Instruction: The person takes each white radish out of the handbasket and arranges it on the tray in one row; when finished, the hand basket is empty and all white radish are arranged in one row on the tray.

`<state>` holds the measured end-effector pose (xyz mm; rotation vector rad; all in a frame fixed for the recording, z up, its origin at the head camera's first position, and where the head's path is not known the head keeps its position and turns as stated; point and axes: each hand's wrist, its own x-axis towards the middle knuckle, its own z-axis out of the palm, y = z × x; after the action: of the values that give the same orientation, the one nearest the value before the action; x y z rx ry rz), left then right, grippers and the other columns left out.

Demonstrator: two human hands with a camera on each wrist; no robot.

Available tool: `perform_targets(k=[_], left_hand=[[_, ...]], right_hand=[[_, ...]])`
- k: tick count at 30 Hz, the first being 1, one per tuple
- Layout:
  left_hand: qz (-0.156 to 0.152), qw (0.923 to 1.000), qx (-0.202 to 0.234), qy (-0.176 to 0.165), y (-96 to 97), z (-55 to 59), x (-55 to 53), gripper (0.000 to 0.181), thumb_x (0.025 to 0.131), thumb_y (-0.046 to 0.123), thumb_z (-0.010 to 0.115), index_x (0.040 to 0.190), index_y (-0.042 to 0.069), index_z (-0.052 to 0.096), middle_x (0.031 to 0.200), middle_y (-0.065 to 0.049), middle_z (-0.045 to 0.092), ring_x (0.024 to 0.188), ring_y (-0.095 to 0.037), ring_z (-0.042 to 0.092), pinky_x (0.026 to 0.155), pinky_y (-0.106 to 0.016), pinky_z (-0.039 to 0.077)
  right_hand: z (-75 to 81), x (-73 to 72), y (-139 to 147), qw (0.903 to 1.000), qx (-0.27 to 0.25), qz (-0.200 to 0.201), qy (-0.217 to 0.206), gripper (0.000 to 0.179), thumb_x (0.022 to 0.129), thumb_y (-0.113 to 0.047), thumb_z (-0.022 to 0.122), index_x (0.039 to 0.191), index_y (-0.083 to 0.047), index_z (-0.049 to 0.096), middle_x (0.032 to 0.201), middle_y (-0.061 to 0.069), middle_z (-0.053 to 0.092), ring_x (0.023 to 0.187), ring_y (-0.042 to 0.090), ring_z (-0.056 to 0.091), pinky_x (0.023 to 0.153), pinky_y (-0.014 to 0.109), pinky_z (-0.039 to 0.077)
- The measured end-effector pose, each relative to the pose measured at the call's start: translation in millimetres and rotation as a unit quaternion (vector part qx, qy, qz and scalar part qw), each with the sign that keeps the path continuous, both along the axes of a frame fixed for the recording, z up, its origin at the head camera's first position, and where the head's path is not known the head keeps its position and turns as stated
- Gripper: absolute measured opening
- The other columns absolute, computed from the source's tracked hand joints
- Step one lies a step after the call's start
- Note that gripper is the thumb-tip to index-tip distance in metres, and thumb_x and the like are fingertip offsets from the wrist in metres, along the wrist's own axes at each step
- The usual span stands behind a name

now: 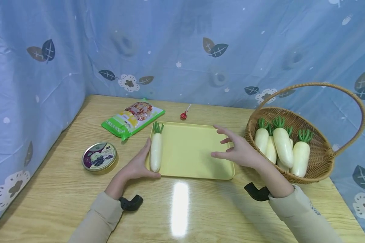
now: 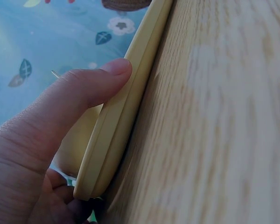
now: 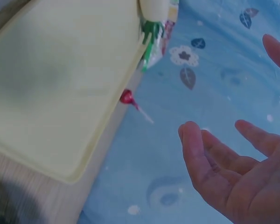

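Note:
A pale yellow tray [image 1: 197, 152] lies on the wooden table. Along its left side rests one white radish [image 1: 156, 152] with a green top. My left hand [image 1: 138, 165] grips the tray's near left corner; in the left wrist view the thumb [image 2: 95, 84] presses on the front rim and the other fingers are partly hidden past the corner. Over the tray's right edge hovers my right hand [image 1: 238, 148], fingers spread and nothing in them. Next to it on the right, a wicker basket [image 1: 322, 162] with a tall handle holds several more white radishes [image 1: 283, 145].
A green-and-white food packet [image 1: 134, 118] lies behind the tray's left part. Farther back is a red lollipop [image 1: 184, 115]. A round tin [image 1: 98, 157] with a grape picture sits left of my left hand. Blue patterned cloth [image 1: 176, 50] hangs behind the table.

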<state>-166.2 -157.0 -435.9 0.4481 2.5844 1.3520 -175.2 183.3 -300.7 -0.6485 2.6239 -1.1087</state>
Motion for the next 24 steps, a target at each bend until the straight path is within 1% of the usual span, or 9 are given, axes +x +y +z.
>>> perform_targets(k=[3,7,10,15,21,24], left_hand=[[-0.003,1.0000,-0.002,0.005,0.2,-0.9,-0.6,0.138,0.054,0.040,0.086,0.145,0.004,-0.011,0.151,-0.015,-0.008,0.137,-0.032,0.001,0.109,-0.048,0.010],[-0.005,0.9999,-0.004,0.008,0.3,-1.6,-0.7,0.137,0.055,0.040,0.086,0.145,0.003,-0.011,0.151,-0.017,-0.007,0.137,-0.033,0.001,0.109,-0.049,0.010],[-0.004,1.0000,-0.001,0.008,0.3,-1.4,-0.8,0.136,0.056,0.039,0.086,0.145,0.003,-0.011,0.151,-0.018,-0.007,0.137,-0.033,0.001,0.109,-0.049,0.010],[-0.004,0.9999,0.009,0.005,0.8,0.4,-0.7,0.135,0.057,0.037,0.087,0.144,0.003,-0.011,0.151,-0.019,-0.007,0.137,-0.034,0.000,0.109,-0.050,0.009],[-0.004,1.0000,0.006,0.004,0.5,0.6,-0.6,0.136,0.056,0.037,0.087,0.145,0.003,-0.011,0.151,-0.018,-0.007,0.137,-0.033,0.000,0.109,-0.050,0.009],[-0.005,1.0000,0.001,0.005,0.7,0.4,-0.8,0.136,0.056,0.038,0.087,0.145,0.003,-0.011,0.151,-0.018,-0.007,0.137,-0.033,0.000,0.109,-0.049,0.009]], right_hand=[[2.3,2.5,7.4,0.9999,0.005,-0.008,0.006,0.082,0.078,-0.032,0.073,0.145,-0.019,0.026,0.140,0.013,0.036,0.111,0.031,0.050,0.079,0.037,0.051],[4.2,5.0,16.6,0.9998,-0.009,-0.011,0.012,0.080,0.080,-0.028,0.072,0.145,-0.019,0.027,0.140,0.015,0.035,0.111,0.033,0.049,0.080,0.040,0.051],[7.1,6.8,23.5,0.9996,-0.017,-0.015,0.014,0.079,0.080,-0.025,0.071,0.145,-0.019,0.027,0.140,0.015,0.035,0.110,0.032,0.049,0.079,0.038,0.052],[14.8,7.7,37.2,0.9993,-0.010,-0.019,0.030,0.079,0.081,-0.022,0.071,0.145,-0.018,0.025,0.139,0.015,0.036,0.107,0.029,0.050,0.077,0.034,0.052],[26.8,10.9,60.1,0.9989,-0.005,-0.020,0.041,0.079,0.084,-0.018,0.067,0.147,-0.020,0.019,0.139,0.017,0.035,0.107,0.029,0.050,0.077,0.030,0.051],[32.9,12.2,72.5,0.9984,0.001,-0.025,0.051,0.079,0.085,-0.014,0.066,0.147,-0.021,0.017,0.138,0.018,0.034,0.105,0.017,0.050,0.075,0.024,0.051]])
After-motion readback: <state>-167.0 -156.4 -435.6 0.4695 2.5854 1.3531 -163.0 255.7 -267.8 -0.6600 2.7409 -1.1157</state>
